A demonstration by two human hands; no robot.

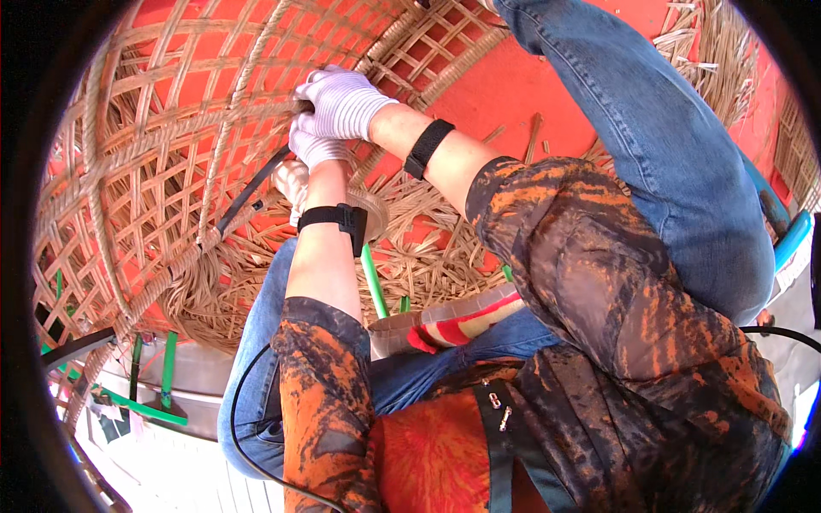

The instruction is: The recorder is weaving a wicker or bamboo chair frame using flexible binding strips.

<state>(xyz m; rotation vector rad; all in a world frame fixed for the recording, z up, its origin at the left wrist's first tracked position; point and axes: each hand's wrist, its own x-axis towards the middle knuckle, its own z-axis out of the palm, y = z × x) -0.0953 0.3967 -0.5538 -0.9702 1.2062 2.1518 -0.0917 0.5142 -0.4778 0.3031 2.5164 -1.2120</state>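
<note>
Our orange-and-black patterned cloth shirt (pixel 599 359) | our blue denim trousers (pixel 667 162) | our white-striped-gloved left hand (pixel 315 145) and right hand (pixel 340 98), close together; we cannot tell whether they clamp anything | tan woven wicker lattice (pixel 235 115) beside both, spreading leftward | red surface (pixel 513 98) beyond

Smooth red ground (pixel 487 96) spreads from twelve o'clock round toward two. At eight o'clock stand the bars of a green frame (pixel 147 409); between seven and eight, a pale area (pixel 184 462) is washed nearly white by strong light. Grey floor (pixel 776 349) shows between three and four, and a blue curved edge (pixel 794 239) at three.
</note>
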